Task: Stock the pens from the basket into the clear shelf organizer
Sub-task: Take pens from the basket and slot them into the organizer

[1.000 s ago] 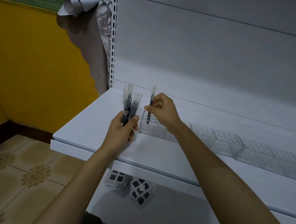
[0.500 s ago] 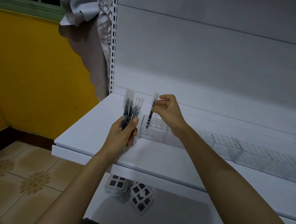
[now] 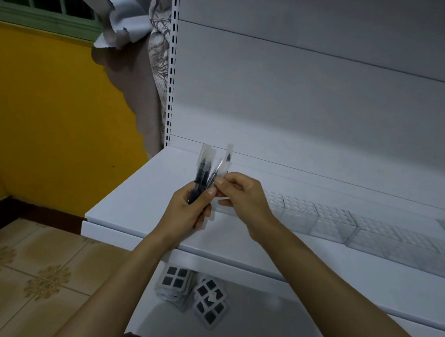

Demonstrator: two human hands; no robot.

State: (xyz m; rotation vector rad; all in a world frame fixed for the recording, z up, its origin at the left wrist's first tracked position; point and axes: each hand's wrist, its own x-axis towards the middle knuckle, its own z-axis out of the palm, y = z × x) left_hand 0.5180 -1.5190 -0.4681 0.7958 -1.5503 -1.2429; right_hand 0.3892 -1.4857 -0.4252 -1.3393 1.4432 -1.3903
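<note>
left hand (image 3: 186, 214): fingers curled round a bunch of wrapped black pens (image 3: 202, 173), upright above the shelf (image 3: 137, 200)
right hand (image 3: 242, 195): fingertips pinch one wrapped pen (image 3: 228, 157) beside the bunch
clear organizer (image 3: 334, 223): on the shelf, right of both hands
lower shelf: puzzle cubes (image 3: 209, 303)

Head view: left hand (image 3: 188, 213) grips an upright bundle of pens (image 3: 203, 172) in clear sleeves above the white shelf (image 3: 137, 202), right hand (image 3: 243, 195) pinches a single pen (image 3: 228, 158) just beside the bundle, the clear organizer (image 3: 329, 220) extends rightward along the shelf, and packaged puzzle cubes (image 3: 197, 293) lie on the lower shelf.
</note>
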